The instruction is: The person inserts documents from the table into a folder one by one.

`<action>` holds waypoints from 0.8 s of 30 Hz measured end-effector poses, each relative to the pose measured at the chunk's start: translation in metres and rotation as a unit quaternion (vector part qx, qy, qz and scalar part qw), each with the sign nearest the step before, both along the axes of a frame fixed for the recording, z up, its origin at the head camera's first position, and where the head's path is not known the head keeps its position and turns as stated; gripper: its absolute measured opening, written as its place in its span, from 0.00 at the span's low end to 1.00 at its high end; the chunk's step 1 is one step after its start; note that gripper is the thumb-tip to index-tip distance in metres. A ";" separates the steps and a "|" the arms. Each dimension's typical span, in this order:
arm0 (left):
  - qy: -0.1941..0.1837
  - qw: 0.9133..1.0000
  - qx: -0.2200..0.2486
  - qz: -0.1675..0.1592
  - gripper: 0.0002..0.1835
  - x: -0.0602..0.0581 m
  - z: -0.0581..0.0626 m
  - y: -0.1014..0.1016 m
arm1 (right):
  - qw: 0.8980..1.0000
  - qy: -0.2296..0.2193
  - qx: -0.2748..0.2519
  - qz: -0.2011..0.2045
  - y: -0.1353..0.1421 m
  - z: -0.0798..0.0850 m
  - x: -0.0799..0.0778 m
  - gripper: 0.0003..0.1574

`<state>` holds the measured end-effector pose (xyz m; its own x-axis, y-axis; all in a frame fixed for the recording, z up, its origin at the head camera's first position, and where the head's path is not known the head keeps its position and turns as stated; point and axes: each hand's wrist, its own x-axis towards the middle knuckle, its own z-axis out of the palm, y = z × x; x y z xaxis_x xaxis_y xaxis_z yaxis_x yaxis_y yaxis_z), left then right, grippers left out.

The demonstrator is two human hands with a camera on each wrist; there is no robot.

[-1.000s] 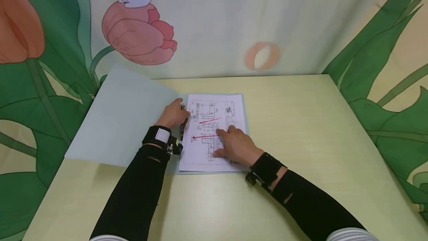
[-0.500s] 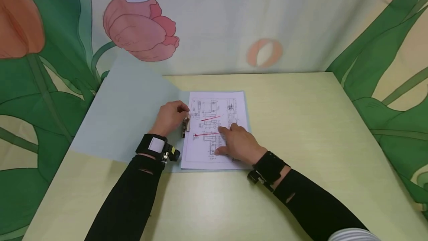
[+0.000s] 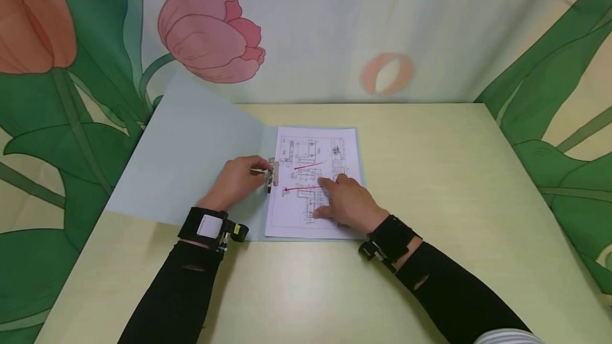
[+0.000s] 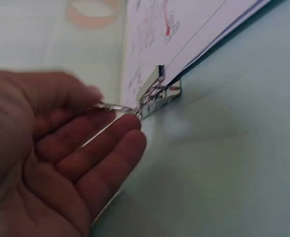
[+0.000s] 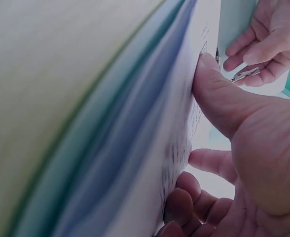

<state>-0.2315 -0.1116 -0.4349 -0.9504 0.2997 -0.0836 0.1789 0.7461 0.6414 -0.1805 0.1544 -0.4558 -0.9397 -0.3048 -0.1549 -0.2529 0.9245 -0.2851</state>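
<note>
A light-blue folder (image 3: pixel 191 137) lies spread, its cover turned to the left. On its right half sits a stack of white sheets (image 3: pixel 287 222), the top one printed with technical drawings and marked by two red strokes. A metal clip (image 3: pixel 274 172) stands at the stack's left edge; in the left wrist view its plate lies over the sheets. Between thumb and forefinger, my left hand (image 3: pixel 236 178) pinches the clip's lever (image 4: pixel 116 107), which sticks out to the left. My right hand (image 3: pixel 351 203) rests on the sheets, thumb and fingertips touching the paper.
The pale table (image 3: pixel 430 163) extends around the folder on the right and in front. Behind it hangs a curtain (image 3: pixel 311 31) printed with flowers and leaves. The folder's cover reaches the table's left edge.
My left hand has moved back from the folder's spine toward the left and now pinches the clip's lever, swung out leftward. The clip's plate now shows over the paper's edge. My right hand stays put.
</note>
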 end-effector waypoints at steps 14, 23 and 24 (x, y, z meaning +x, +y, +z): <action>-0.076 0.995 0.055 0.046 0.17 0.010 -0.001 0.000 | 1.000 -0.006 -0.016 0.009 0.003 0.000 -0.003 0.53; -0.080 0.988 0.121 0.053 0.16 0.018 -0.020 0.025 | 0.999 -0.040 -0.008 0.005 0.033 0.009 -0.005 0.53; -0.077 0.988 0.121 0.053 0.16 0.020 -0.020 0.029 | 0.999 -0.044 -0.009 0.006 0.037 0.011 -0.005 0.53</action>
